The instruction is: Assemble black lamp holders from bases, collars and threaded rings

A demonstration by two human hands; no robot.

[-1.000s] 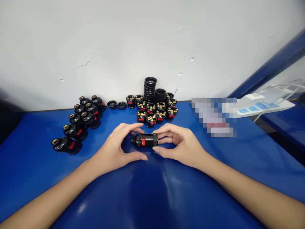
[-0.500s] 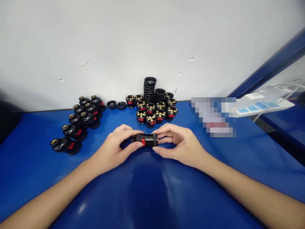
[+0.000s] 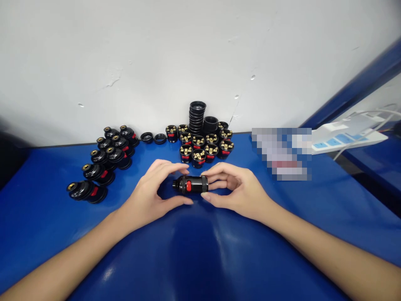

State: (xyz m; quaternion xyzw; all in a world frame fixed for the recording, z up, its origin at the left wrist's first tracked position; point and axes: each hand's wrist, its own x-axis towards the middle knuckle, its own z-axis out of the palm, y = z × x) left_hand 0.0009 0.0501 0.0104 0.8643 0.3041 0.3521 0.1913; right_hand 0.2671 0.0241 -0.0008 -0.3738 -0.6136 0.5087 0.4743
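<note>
A black cylindrical part point(image 3: 196, 184) with a red piece on its side lies sideways between my hands, its narrow end pointing left. The fingers and thumb of my right hand point(image 3: 233, 186) grip its ribbed right end. Around its left end, my left hand point(image 3: 153, 188) is spread, thumb below and fingers above, apart from the part. Behind my hands stand several black cups with brass contacts point(image 3: 198, 156) and red pieces. At the left, several black parts with domed tops point(image 3: 92, 171) stand in two rows.
A stack of black rings point(image 3: 197, 118) rises by the wall, with a wider black ring point(image 3: 210, 123) beside it. Two loose rings point(image 3: 159, 138) lie to its left. On the right of the blue table point(image 3: 200, 259) are a blurred-out item point(image 3: 282, 154) and a white power strip point(image 3: 347, 141) with cables.
My left hand has opened, its thumb and fingers moving off the black part. My right hand has kept its grip at the right end.
</note>
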